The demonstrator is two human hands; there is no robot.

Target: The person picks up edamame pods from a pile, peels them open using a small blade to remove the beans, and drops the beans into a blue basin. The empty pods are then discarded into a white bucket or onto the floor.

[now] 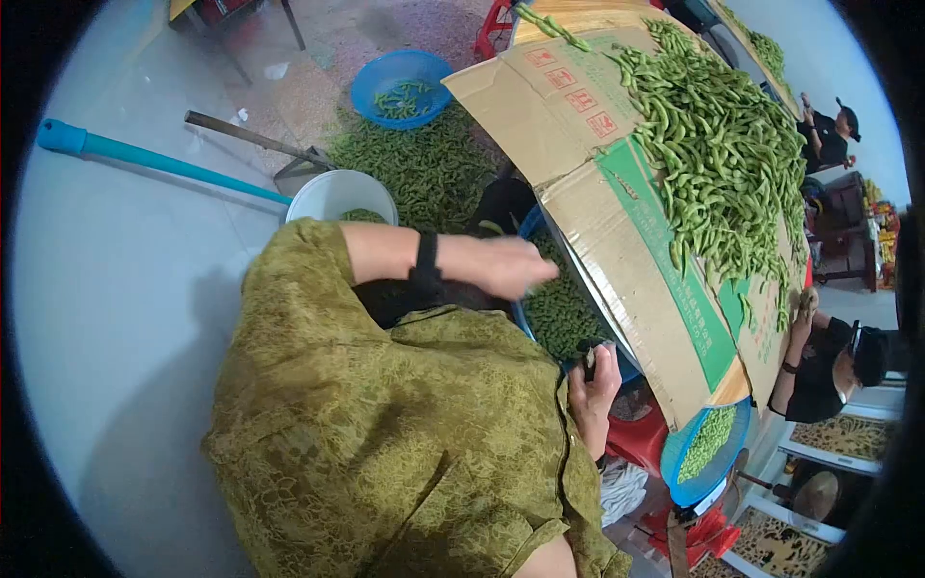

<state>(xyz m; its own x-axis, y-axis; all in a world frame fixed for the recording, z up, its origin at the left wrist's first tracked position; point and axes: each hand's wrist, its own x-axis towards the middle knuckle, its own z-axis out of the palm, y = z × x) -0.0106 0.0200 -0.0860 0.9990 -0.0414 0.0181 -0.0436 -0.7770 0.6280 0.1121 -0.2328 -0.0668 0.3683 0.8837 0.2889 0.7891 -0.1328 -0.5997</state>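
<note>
Green pods [559, 308] lie in the blue basin [523, 323] at 3 o'clock of centre. Left hand [511, 267] hovers flat, open, empty; right hand [593, 385] is curled, contents unclear. Pods are best gathered in small, sorted handfuls.

Left hand [511, 265], blurred, flat and open over basin [568, 361] of green pods, black band on wrist. Right hand [594, 385] lower, at basin's rim, fingers curled round something small and dark. Above both, cardboard [578, 144] heaped with pods [723, 144]. White bucket [339, 196] and blue bowl [400, 87] beside floor pile [424, 164].
</note>
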